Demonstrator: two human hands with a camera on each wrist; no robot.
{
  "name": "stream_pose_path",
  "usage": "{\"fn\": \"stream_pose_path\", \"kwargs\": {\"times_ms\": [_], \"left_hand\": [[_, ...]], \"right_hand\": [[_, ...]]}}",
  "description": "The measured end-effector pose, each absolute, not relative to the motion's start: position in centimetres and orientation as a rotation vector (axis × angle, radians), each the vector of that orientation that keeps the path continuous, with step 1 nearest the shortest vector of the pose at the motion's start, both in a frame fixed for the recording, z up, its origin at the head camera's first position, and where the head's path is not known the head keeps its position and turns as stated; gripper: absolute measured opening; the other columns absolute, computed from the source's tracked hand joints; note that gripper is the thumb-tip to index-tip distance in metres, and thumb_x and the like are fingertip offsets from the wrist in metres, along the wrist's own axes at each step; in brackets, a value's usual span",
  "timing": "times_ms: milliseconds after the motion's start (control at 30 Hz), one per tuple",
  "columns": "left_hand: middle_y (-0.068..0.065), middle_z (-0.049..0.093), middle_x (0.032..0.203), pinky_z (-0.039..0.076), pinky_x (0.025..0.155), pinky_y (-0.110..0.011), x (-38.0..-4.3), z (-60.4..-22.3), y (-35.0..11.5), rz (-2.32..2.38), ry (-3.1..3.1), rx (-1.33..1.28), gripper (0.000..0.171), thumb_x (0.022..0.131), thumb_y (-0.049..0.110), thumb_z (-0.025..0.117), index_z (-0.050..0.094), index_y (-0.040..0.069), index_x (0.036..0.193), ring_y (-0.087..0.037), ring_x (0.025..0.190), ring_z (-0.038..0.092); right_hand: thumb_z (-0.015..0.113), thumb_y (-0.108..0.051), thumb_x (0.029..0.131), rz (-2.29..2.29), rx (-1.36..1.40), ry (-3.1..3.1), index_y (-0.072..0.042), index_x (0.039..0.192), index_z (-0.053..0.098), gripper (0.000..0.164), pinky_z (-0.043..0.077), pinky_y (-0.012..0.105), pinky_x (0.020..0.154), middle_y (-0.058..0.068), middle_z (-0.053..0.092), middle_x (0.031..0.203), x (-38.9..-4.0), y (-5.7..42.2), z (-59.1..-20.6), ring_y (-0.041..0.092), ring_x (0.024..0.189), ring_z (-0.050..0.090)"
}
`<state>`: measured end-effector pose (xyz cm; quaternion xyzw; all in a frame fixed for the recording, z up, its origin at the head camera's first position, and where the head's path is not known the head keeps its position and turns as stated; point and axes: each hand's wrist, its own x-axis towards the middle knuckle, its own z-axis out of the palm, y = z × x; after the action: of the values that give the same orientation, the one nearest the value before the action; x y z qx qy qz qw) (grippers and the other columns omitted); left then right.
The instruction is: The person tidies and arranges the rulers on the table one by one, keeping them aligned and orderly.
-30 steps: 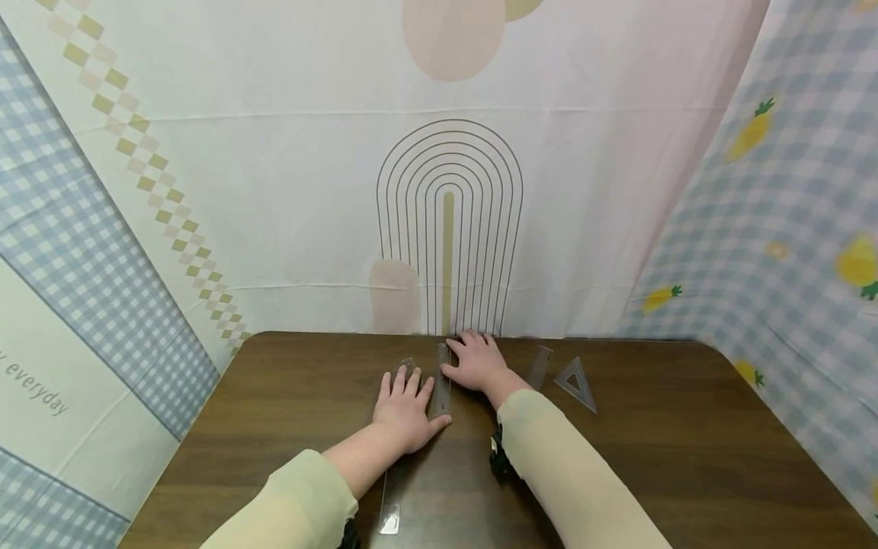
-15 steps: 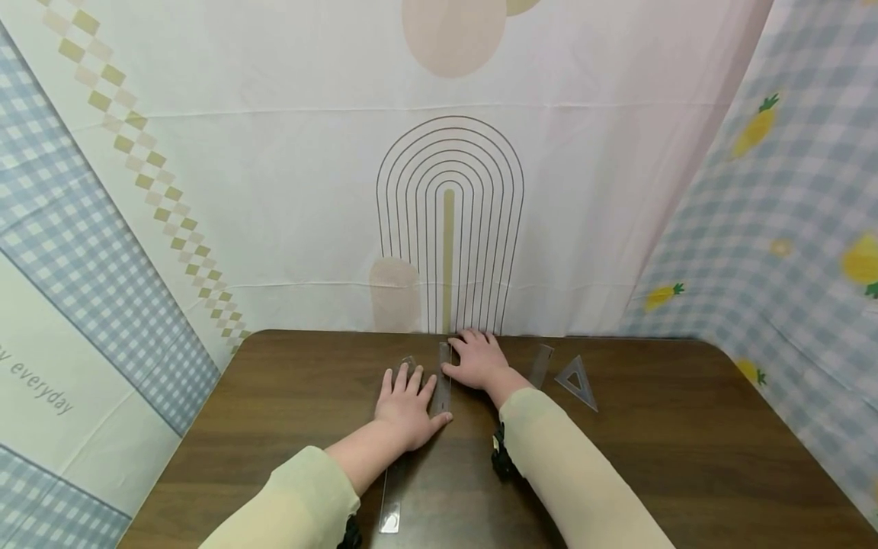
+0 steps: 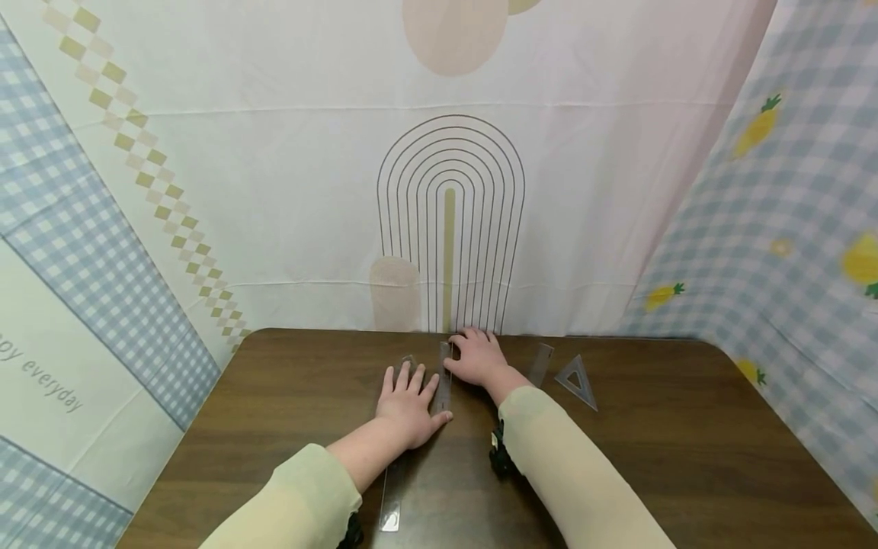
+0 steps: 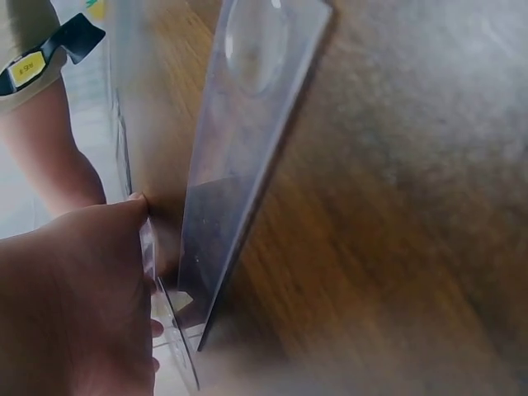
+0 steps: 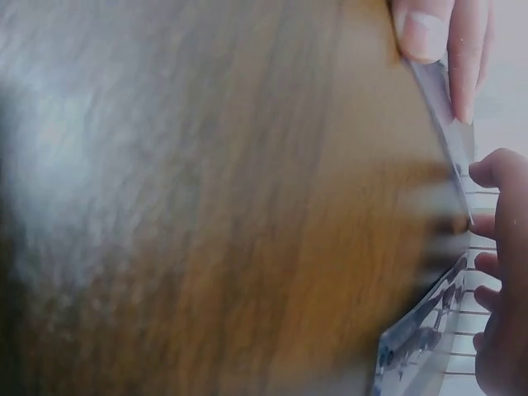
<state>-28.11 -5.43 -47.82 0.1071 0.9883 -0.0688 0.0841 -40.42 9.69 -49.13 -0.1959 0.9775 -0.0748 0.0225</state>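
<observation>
My left hand (image 3: pixel 408 418) lies with its fingers spread, over a long clear ruler (image 3: pixel 389 503) that runs under the hand and forearm. A shorter clear ruler (image 3: pixel 444 400) stands just right of the left fingers, pointing at the table's back edge. The left thumb touches its near end. Towards its far end, my right hand (image 3: pixel 476 358) rests with fingers reaching to the back edge and thumb beside the ruler. The right wrist view shows this shorter ruler (image 5: pixel 444 124) edge-on between both hands. The left wrist view has the long ruler (image 4: pixel 219 181), with a rounded hole, close up.
Right of the right hand lie another clear ruler (image 3: pixel 541 364), partly behind the forearm, and a clear triangular set square (image 3: pixel 578 383). They rest on a dark wooden table (image 3: pixel 658 457). A white printed cloth (image 3: pixel 309 191) hangs right behind the back edge.
Both hands stay nearly in place. The right thumb has shifted slightly to the right along the shorter ruler's edge; the rulers and set square look unmoved.
</observation>
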Motion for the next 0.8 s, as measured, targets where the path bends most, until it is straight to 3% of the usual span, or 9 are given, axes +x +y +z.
{"fn": "stream_pose_path", "kwargs": {"times_ms": [300,800], "left_hand": [[-0.005,0.017,0.165,0.004,0.118,-0.058,-28.17,-48.11,-5.22,-0.198,2.943,0.302,0.079,0.095,0.074,0.027,0.021,0.028,0.16,-0.033,0.152,0.006],[-0.007,0.015,0.165,0.001,0.119,-0.056,-27.77,-48.13,-5.2,-0.131,2.977,0.289,0.082,0.095,0.073,0.03,0.017,0.025,0.161,-0.034,0.152,0.005]], "right_hand": [[0.055,-0.045,0.096,-0.386,-0.533,3.035,-0.021,0.137,0.059,0.047,0.021,0.055,0.116,0.008,0.043,0.151,-40.32,10.11,-49.02,0.03,0.142,0.035],[0.061,-0.037,0.094,-0.684,-0.483,3.032,-0.017,0.137,0.059,0.047,0.035,0.054,0.108,0.015,0.046,0.146,-39.98,10.35,-48.3,0.036,0.134,0.043]]}}
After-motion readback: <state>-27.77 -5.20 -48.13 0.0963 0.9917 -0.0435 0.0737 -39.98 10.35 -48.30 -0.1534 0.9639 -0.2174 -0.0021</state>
